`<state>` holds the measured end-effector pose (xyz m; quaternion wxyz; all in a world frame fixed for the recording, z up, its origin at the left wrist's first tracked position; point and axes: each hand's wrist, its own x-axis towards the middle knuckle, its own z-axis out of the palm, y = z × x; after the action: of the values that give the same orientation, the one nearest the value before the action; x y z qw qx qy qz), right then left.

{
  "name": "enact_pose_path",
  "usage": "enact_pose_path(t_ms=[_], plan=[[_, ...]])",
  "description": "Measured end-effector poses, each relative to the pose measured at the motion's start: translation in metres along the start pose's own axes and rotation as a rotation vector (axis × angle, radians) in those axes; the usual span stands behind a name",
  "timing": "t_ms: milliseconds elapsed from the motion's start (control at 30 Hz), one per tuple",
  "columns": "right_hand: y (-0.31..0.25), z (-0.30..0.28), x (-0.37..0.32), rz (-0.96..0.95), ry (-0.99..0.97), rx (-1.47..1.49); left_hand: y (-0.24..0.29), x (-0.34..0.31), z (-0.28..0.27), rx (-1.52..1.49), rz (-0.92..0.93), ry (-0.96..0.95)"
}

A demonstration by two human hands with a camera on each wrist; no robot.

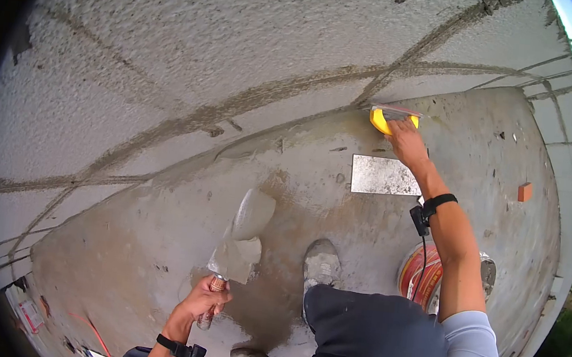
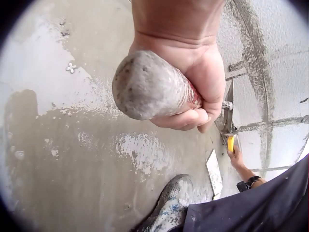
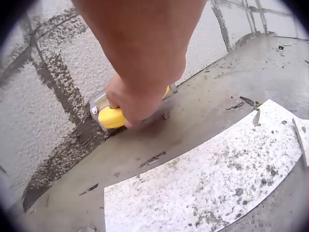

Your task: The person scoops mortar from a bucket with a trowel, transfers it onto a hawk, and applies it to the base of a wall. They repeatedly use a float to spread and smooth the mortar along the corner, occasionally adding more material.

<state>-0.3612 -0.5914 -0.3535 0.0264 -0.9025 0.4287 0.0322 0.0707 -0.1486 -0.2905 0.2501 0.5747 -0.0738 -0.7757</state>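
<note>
My left hand (image 1: 209, 302) grips the mortar-caked handle (image 2: 147, 87) of a trowel (image 1: 237, 253), whose blade carries a lump of wet grey mortar above the concrete floor. My right hand (image 1: 406, 142) reaches forward and holds a yellow-handled float (image 1: 387, 119) against the foot of the rough tiled wall (image 1: 174, 51), where wall and floor meet. The right wrist view shows the fingers curled around the yellow handle (image 3: 112, 117) with the metal plate pressed to the joint. A grey shoe (image 1: 321, 264) stands on the wet floor between the two hands.
A rectangular pale tile (image 1: 384, 175) lies on the floor just behind the float. A red-and-white bucket (image 1: 421, 274) stands under my right arm. A small orange block (image 1: 525, 192) sits far right. Grey mortar joints cross the wall. Litter lies at lower left.
</note>
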Motion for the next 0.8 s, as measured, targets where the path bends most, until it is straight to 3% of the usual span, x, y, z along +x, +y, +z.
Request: enact_pose_path(t_ms=[33, 100, 167, 267, 367, 567, 667, 800], plan=[[-0.019, -0.012, -0.009, -0.004, 0.002, -0.003, -0.002, 0.0, -0.001, 0.004, 0.003, -0.006], [-0.063, -0.033, -0.03, 0.044, 0.073, 0.337, -0.009, 0.002, -0.005, -0.036, 0.01, -0.043], [-0.129, -0.066, -0.049, 0.13, -0.062, 0.777, -0.013, -0.004, -0.007, -0.072, 0.009, -0.072], [-0.208, -0.079, -0.079, 0.02, -0.297, 1.583, -0.015, -0.012, 0.003, -0.122, -0.016, -0.145], [-0.264, -0.093, -0.1, -0.079, -0.487, 2.113, -0.013, -0.026, 0.022, -0.177, -0.07, -0.198], [-0.279, -0.101, -0.13, -0.086, -0.465, 2.071, -0.014, -0.048, 0.028, -0.256, -0.033, -0.327], [-0.281, -0.089, -0.147, 0.038, -0.413, 1.913, -0.008, -0.053, 0.018, -0.306, 0.051, -0.345], [-0.265, -0.094, -0.161, 0.046, -0.441, 1.684, 0.012, -0.061, 0.007, -0.291, 0.158, -0.257]])
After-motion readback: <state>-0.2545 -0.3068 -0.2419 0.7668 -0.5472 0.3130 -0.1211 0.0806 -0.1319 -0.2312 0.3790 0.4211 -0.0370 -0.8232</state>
